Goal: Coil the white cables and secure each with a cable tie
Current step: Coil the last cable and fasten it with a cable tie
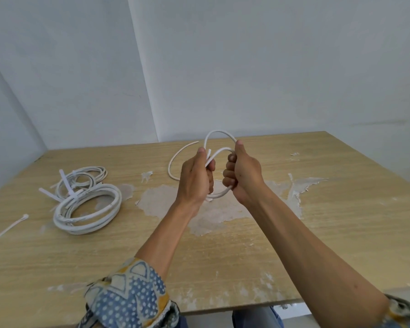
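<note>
A white cable [217,133] is held above the middle of the table, bent into a small loop between both hands. My left hand [194,179] grips one side of the loop and my right hand [243,175] grips the other. A free length of the cable [175,159] curves away to the left and rests on the table. Two finished coils lie at the left: a thick one [88,209] and a thinner one [83,177] behind it, each with a cable tie around it. A loose cable tie [7,229] lies near the table's left edge.
The wooden table [329,221] has patches of peeled veneer [223,214] under and around my hands. White walls close off the back and the left. The table's front edge runs just below my forearms.
</note>
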